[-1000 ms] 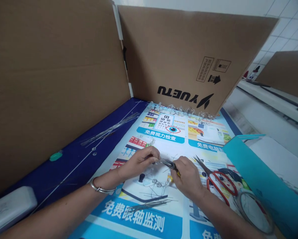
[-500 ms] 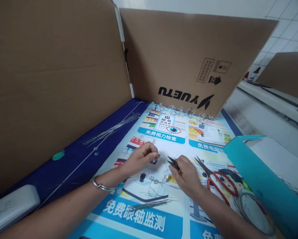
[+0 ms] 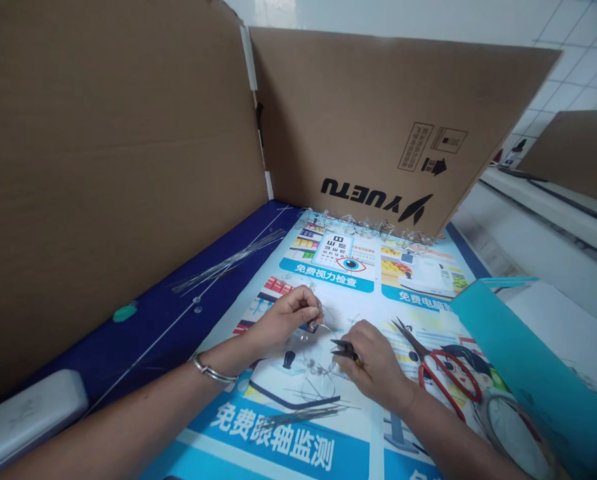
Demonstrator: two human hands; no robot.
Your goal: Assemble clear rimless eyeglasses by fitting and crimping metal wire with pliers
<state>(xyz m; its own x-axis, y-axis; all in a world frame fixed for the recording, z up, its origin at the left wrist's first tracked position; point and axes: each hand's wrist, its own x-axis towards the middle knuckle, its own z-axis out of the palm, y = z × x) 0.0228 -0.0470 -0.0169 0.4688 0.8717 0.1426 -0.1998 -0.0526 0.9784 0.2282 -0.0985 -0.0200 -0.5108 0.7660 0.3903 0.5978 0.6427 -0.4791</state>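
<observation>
My left hand (image 3: 289, 317) is closed, thumb against forefinger, on a thin wire (image 3: 326, 327) with clear beads by the fingertips. The wire curves out to the right. Small pliers (image 3: 347, 349) with dark jaws are gripped in my right hand (image 3: 376, 367), their tips pointing left, close to the wire. I cannot tell whether the jaws touch it. On the printed mat below lie a loose wire loop with clear beads (image 3: 318, 368) and several straight cut wires (image 3: 303, 416). Red-handled scissors (image 3: 448, 373) lie to the right of my right hand.
Cardboard panels (image 3: 408, 93) stand behind and at left. Beaded wire pieces (image 3: 373, 223) line the back panel's foot. A wire bundle (image 3: 233, 259) and a green blob (image 3: 125, 313) lie left. A white case (image 3: 33, 417), tape roll (image 3: 483, 417) and teal box (image 3: 528, 367) flank my arms.
The pliers in my right hand have tipped lower and turned more level, pointing left. My left hand keeps its pinch on the wire. The whole view has shifted slightly.
</observation>
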